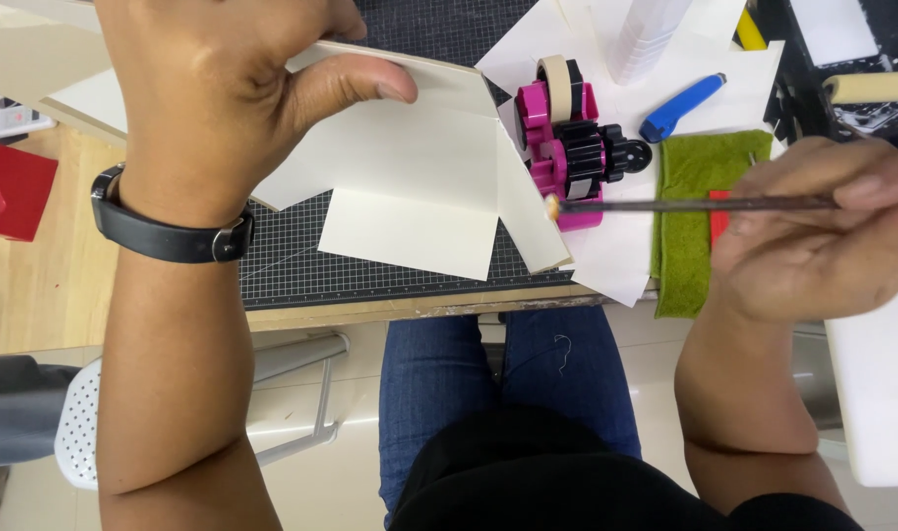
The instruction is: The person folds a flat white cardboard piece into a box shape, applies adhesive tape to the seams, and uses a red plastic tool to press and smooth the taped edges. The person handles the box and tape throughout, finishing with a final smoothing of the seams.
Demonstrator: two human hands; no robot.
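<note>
Head view, looking down over the near edge of the worktop [390, 310]. The left hand [213, 93] is closed on a folded piece of cream card [419, 167], thumb pressed on its upper face and the other fingers hidden behind it; the card is held lifted and tilted above a dark gridded cutting mat [301, 265], with flaps hanging towards the near edge. A black watch [169, 231] sits on that wrist. The right hand [813, 236] pinches a thin dark brush [685, 205] between thumb and fingers, held level, its pale tip touching or just beside the right flap of the card; which one cannot be told. Behind the brush tip stands a pink and black tape dispenser [567, 147] carrying a roll of pale tape. A green cloth [700, 221] lies at the near right of the worktop, partly under the right hand, with a blue-handled tool [680, 108] just beyond it on white paper sheets [616, 261]. A red box [14, 192] sits by the left edge; its contents are not visible.
</note>
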